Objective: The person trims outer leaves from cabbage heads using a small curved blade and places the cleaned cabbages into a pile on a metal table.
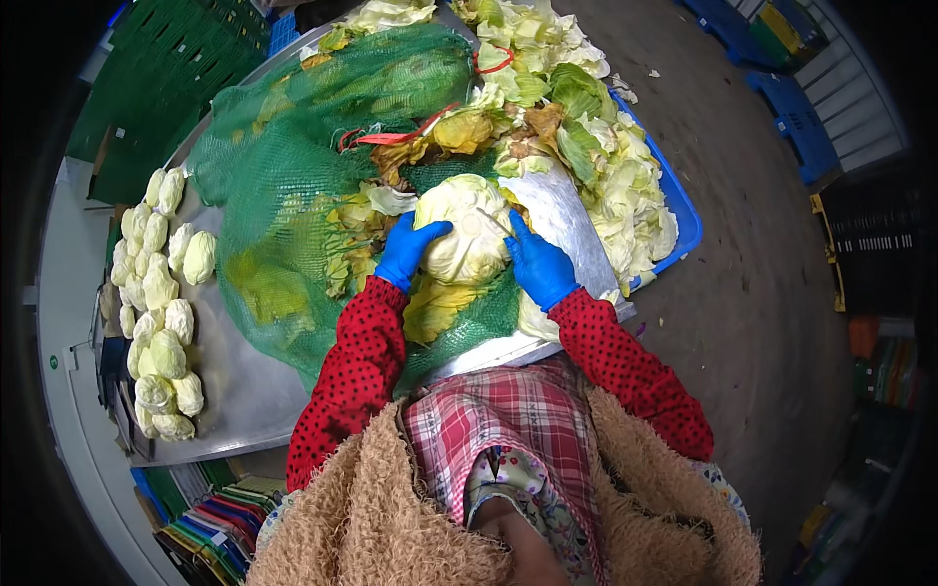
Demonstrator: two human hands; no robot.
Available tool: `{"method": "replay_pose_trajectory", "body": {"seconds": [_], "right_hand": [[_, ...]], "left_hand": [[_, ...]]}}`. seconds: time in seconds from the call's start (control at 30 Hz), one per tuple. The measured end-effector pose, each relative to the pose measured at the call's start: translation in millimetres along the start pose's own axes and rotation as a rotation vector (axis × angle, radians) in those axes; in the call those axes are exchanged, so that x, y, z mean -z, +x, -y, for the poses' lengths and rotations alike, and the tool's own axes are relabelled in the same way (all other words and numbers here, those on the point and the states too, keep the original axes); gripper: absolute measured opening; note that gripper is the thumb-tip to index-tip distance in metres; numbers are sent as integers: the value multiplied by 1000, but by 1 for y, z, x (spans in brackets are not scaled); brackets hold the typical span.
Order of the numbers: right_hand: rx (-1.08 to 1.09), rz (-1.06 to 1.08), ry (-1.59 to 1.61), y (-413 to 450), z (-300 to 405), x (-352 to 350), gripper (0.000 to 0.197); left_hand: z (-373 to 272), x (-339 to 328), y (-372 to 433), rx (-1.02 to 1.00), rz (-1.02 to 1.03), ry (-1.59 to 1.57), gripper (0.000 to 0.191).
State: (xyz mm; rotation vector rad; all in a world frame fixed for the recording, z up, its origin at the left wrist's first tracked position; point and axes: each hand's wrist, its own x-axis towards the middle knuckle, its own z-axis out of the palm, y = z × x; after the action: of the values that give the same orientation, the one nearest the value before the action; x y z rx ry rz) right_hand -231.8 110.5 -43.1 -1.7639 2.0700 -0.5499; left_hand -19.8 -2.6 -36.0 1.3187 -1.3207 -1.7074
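Observation:
A pale green cabbage head (458, 253) is in front of me, its cut stem end facing up. My left hand (407, 253), in a blue glove, grips its left side with the thumb on top. At its right side is my right hand (541, 267), also gloved in blue. A thin blade, apparently a small knife (492, 221), runs from between that hand's thumb and forefinger over the cabbage; its handle is hidden. Beneath lie a green mesh sack (271, 212) with cabbages inside and yellowed outer leaves (437, 311).
Several trimmed cabbages (167, 353) sit along the left of the metal table (249, 406). A blue tray (683, 212) heaped with cabbage leaves (630, 198) stands at the right. Red tie strips (399, 136) lie on the sacks. Green crates (176, 80) are stacked at the far left.

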Motion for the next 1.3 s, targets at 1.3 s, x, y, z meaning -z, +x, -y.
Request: {"method": "replay_pose_trajectory", "body": {"seconds": [1.3], "right_hand": [[-36, 116, 92, 8, 31, -12, 51]], "left_hand": [[29, -1, -34, -1, -342, -219, 87]]}}
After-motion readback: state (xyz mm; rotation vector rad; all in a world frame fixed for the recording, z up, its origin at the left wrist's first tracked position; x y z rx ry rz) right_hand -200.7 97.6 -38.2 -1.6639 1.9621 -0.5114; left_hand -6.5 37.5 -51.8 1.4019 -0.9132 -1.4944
